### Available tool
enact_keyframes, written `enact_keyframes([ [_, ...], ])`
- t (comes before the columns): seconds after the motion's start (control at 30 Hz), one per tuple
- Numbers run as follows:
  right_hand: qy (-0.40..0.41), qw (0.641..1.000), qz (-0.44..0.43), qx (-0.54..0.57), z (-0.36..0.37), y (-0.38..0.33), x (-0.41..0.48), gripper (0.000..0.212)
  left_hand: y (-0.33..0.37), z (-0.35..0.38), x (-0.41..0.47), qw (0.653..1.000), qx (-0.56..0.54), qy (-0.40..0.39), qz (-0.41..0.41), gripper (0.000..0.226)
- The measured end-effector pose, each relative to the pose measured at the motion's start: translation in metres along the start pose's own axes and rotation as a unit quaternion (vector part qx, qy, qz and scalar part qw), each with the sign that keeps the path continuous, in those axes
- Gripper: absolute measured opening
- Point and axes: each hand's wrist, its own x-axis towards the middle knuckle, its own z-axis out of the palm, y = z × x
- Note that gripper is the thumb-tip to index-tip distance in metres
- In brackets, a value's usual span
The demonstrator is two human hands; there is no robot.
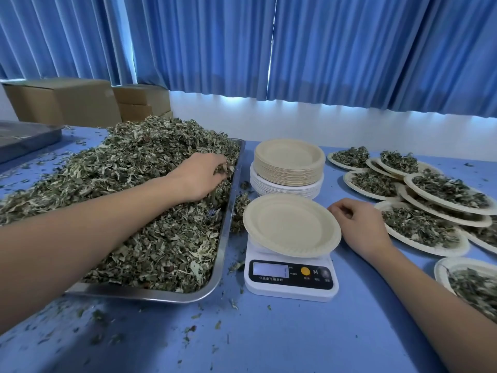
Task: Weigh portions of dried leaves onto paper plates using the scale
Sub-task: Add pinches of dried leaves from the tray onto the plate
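Grabs dried green leaves (121,162) in steel tray (150,295) w/ L hand (200,176), fingers curled round them, near empty beige paper plate (291,224) on white scale (291,288) for short carry; rests R hand (360,224) beside, loosely curled, empty.

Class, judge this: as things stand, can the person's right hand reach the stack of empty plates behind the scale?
Probably yes. The right hand lies beside the plate on the scale, and the stack stands just beyond, with bare table between.
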Motion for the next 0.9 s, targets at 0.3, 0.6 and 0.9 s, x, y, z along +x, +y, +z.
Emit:
enact_keyframes([
  [0.3,-0.003,1.000,-0.001,0.000,0.000,0.001,-0.002,0.019,0.013,-0.010,0.007,0.995,-0.058,0.077,0.003,0.011],
  [0.6,-0.003,1.000,0.001,0.007,0.000,0.003,-0.001,0.021,0.078,-0.010,0.010,0.978,-0.178,0.076,0.076,0.010],
  [0.9,-0.008,1.000,-0.007,0.003,-0.001,0.004,0.000,0.017,0.114,0.026,-0.013,0.964,-0.109,-0.139,0.199,0.044],
])
